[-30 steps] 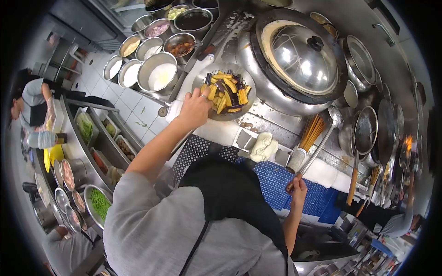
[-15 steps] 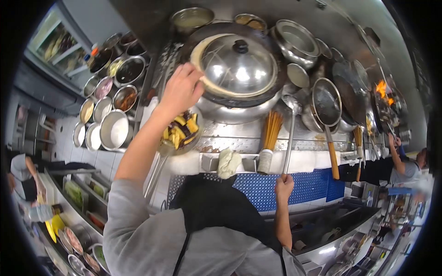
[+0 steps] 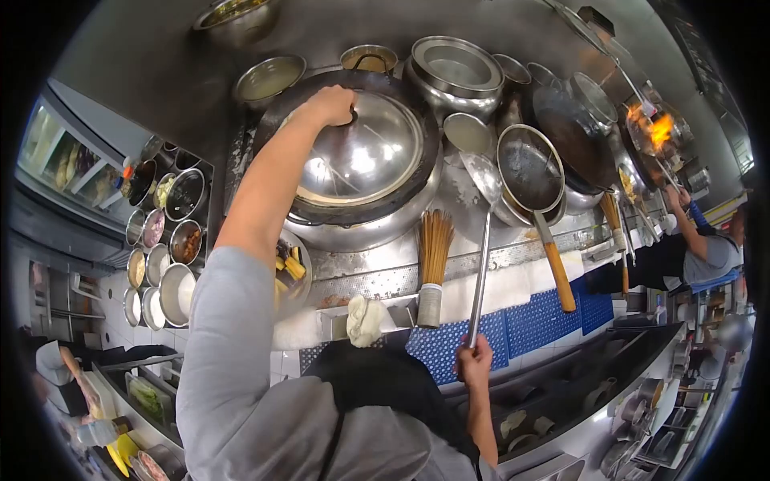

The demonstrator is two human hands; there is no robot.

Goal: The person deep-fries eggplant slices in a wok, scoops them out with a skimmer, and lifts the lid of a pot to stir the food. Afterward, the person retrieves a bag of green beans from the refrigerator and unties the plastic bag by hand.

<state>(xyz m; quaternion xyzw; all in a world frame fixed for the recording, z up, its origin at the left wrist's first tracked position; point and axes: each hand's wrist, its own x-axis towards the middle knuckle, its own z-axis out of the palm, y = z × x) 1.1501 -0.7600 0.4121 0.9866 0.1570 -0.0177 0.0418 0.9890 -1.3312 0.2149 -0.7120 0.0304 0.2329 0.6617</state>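
Note:
A domed steel lid [image 3: 365, 160] covers the wok on the range. My left hand [image 3: 330, 106] is closed on the lid's black knob, which it mostly hides. Low on the right, my right hand [image 3: 475, 361] grips the end of a long-handled steel ladle [image 3: 481, 280]. The ladle's bowl lies beside a wire strainer [image 3: 531, 170] with a wooden handle. Under my left forearm, a bowl of cut eggplant [image 3: 293, 266] is partly hidden.
A bamboo wok brush [image 3: 434, 248] and a crumpled cloth [image 3: 365, 321] lie along the front edge. Steel pots [image 3: 457, 68] stand behind. Ingredient containers [image 3: 178, 290] sit at left. Flames [image 3: 659, 130] rise at right near a co-worker [image 3: 710, 248].
My left hand has moved from the lid's rim to its knob. My right hand still holds the ladle. The whole view has shifted, and flames at the right look larger.

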